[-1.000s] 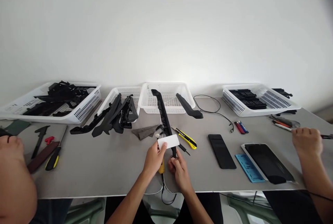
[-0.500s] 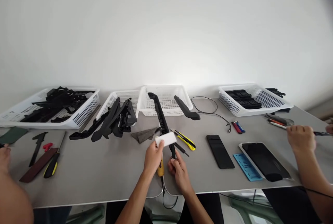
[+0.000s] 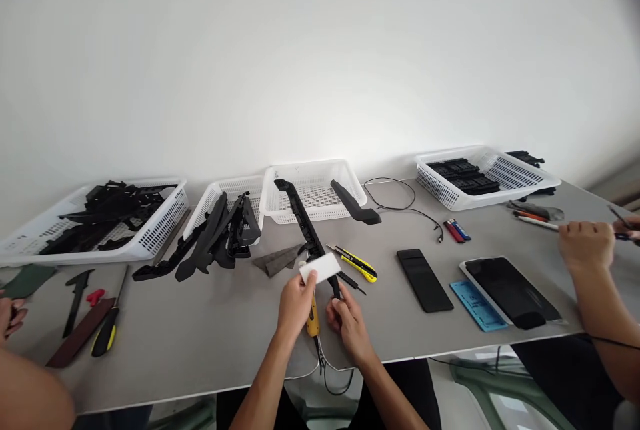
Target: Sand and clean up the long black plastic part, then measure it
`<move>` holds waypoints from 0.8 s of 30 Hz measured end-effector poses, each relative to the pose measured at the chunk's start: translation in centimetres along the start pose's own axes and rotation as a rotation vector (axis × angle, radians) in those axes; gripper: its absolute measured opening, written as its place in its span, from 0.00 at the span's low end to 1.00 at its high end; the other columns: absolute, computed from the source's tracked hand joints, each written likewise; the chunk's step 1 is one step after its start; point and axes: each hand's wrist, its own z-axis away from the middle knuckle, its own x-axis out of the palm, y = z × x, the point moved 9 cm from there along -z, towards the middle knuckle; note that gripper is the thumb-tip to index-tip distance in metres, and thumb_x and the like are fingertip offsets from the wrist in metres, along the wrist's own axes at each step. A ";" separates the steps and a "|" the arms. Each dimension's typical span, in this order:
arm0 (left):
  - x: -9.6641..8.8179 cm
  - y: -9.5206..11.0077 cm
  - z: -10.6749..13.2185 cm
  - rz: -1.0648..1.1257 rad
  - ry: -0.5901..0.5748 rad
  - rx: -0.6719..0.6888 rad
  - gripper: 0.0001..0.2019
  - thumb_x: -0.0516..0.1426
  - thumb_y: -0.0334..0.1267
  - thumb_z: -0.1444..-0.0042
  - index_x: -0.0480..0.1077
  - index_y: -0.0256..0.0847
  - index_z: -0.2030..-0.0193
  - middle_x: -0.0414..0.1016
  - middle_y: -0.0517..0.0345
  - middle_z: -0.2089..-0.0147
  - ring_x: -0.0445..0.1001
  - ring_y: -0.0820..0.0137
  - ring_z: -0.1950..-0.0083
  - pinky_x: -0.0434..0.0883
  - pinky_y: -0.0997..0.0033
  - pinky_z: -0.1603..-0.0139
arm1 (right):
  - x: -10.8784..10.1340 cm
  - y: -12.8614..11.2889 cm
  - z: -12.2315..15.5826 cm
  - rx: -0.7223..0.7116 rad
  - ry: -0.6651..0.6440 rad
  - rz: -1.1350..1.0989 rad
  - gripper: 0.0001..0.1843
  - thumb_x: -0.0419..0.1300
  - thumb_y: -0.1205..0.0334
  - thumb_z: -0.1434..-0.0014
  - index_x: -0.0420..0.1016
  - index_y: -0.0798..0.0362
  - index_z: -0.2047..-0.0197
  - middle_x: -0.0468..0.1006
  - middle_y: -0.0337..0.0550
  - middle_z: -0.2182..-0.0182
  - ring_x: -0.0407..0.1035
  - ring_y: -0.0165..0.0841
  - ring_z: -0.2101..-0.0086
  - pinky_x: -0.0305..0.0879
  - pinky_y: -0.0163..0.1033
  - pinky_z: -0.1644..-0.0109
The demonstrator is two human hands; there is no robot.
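At the near middle of the table (image 3: 175, 343): card over black trim strip

The left hand (image 3: 296, 303) pinches a white card (image 3: 320, 269), covering part of a long black trim strip (image 3: 301, 218); whether they touch, I cannot tell. The right hand (image 3: 347, 320) is closed on the strip's near end. Close right lies a yellow utility knife (image 3: 361, 266); left, a grey cloth (image 3: 278, 261). A co-worker's hand (image 3: 9, 317) is cut off at left. Marks on the blue panel (image 3: 477, 305) are unreadable.
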 end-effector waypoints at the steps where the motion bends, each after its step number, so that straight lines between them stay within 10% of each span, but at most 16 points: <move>1: 0.2 -0.1 0.1 -0.001 -0.013 -0.005 0.31 0.53 0.69 0.36 0.76 0.40 0.66 0.78 0.51 0.70 0.77 0.58 0.67 0.64 0.66 0.66 | 0.1 -0.1 0.0 -0.001 -0.005 -0.003 0.28 0.64 0.46 0.37 0.71 0.53 0.40 0.63 0.28 0.76 0.53 0.29 0.76 0.48 0.35 0.72; 15: -1.4 -1.4 1.6 0.126 0.067 -0.010 0.35 0.56 0.76 0.41 0.74 0.41 0.65 0.71 0.57 0.73 0.70 0.62 0.69 0.61 0.68 0.69 | 0.3 -0.9 -0.2 -0.059 -0.014 -0.001 0.35 0.60 0.44 0.32 0.68 0.56 0.30 0.68 0.30 0.75 0.56 0.29 0.77 0.51 0.36 0.72; 24: 1.3 -5.5 4.6 0.410 -0.137 -0.193 0.40 0.62 0.83 0.54 0.69 0.41 0.69 0.52 0.71 0.79 0.50 0.76 0.77 0.49 0.74 0.77 | 0.2 -0.1 -0.4 -0.042 -0.023 -0.017 0.37 0.62 0.43 0.34 0.68 0.54 0.28 0.70 0.30 0.76 0.58 0.29 0.78 0.53 0.36 0.73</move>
